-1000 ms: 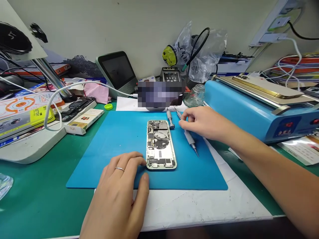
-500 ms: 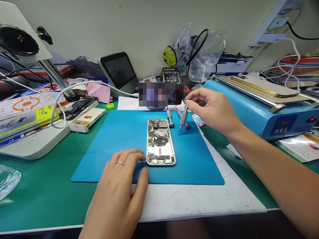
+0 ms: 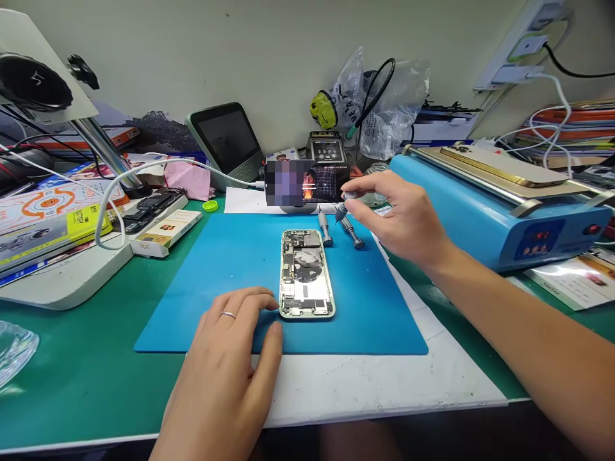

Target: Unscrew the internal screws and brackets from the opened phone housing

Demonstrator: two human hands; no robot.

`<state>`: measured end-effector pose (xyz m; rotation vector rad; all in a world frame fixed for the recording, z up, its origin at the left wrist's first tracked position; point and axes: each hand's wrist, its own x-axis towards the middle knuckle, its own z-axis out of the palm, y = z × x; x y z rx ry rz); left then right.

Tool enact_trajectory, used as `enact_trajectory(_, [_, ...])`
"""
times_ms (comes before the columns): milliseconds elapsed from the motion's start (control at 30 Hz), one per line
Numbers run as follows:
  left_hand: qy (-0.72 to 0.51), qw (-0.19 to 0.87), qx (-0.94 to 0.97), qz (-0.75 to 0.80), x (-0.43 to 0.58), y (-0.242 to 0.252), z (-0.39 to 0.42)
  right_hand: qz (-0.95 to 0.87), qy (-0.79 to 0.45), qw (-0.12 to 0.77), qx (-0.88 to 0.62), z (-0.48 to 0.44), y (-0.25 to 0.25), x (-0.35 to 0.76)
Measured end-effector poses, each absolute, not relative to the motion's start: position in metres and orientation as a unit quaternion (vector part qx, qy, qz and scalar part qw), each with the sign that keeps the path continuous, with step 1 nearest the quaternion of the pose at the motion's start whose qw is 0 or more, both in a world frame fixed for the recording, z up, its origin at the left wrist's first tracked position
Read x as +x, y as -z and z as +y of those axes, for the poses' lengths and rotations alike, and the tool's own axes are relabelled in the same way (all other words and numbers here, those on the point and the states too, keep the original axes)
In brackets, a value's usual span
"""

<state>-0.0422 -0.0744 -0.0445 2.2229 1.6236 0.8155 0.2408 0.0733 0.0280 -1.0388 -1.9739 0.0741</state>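
An opened phone [image 3: 306, 296] with its inner parts bare lies on the blue mat [image 3: 379, 314], its top end pointing away from me. My left hand [image 3: 230, 349], a ring on one finger, rests at the mat's near left. Its fingers are apart, and the index fingertip is at the phone's lower left edge. Above the mat's far right, my right hand [image 3: 403, 214] pinches a small grey precision screwdriver [image 3: 341, 209] between thumb and fingers. Two more screwdrivers lie beneath it on the mat: one on the left [image 3: 325, 230], another on the right [image 3: 353, 235].
Behind the mat stands a propped phone [image 3: 331, 182] with a lit screen, plugged into a white cable [image 3: 192, 160]. A blue machine [image 3: 456, 211] with a gold-edged phone [image 3: 500, 168] on top is at right. Boxes [image 3: 166, 234] and a metal stand [image 3: 103, 150] occupy the left.
My right hand has drawn slightly left, and the screwdriver in it has gone from near upright, tip low over the mat, to raised and tilted. The left hand stays by the phone.
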Motion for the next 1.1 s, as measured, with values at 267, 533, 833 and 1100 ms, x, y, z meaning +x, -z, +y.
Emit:
enact_trajectory(267, [-0.286, 0.158, 0.748, 0.578, -0.037, 0.041, -0.075, -0.838, -0.098, 0.356, -0.401, 0.067, -0.037, 0.242])
enact_trajectory(533, [-0.268, 0.177, 0.762, 0.563, -0.042, 0.043, -0.074, -0.893, -0.150, 0.217, -0.364, 0.072, -0.034, 0.244])
enact_trajectory(833, [-0.319, 0.171, 0.724, 0.588, -0.022, 0.039, -0.078, -0.901, -0.119, 0.161, -0.386, 0.084, -0.024, 0.251])
enact_trajectory(1100, [-0.316, 0.164, 0.727, 0.587, -0.022, 0.040, -0.077, -0.890, -0.143, 0.192, -0.389, 0.085, -0.015, 0.243])
